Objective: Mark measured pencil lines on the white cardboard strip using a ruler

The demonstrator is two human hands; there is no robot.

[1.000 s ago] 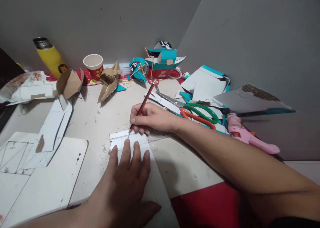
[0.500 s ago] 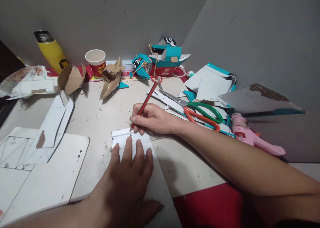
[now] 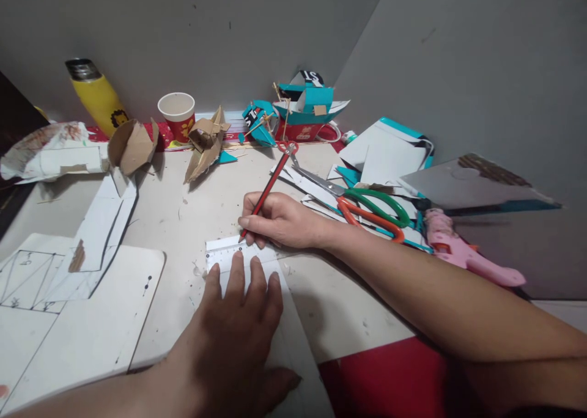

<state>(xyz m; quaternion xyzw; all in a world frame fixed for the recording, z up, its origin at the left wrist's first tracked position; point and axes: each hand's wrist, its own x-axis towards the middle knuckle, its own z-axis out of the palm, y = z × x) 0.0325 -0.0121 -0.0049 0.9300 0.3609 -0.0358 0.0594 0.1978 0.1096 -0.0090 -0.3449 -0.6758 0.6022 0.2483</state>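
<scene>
My right hand is closed around a red and black pencil, its point down at the upper edge of a clear ruler. The ruler lies across the end of a long white card strip. With fingers spread, my left hand presses flat on the ruler and the strip, its fingertips just below the pencil point. Part of the ruler and much of the strip are hidden under this hand.
Orange and green-handled scissors and a pink glue gun lie right, among card scraps. An open notebook with drawn lines is at left. Behind stand a yellow bottle, a paper cup and small card boats.
The view has shifted very slightly. Both hands, the pencil and the ruler keep practically the same places.
</scene>
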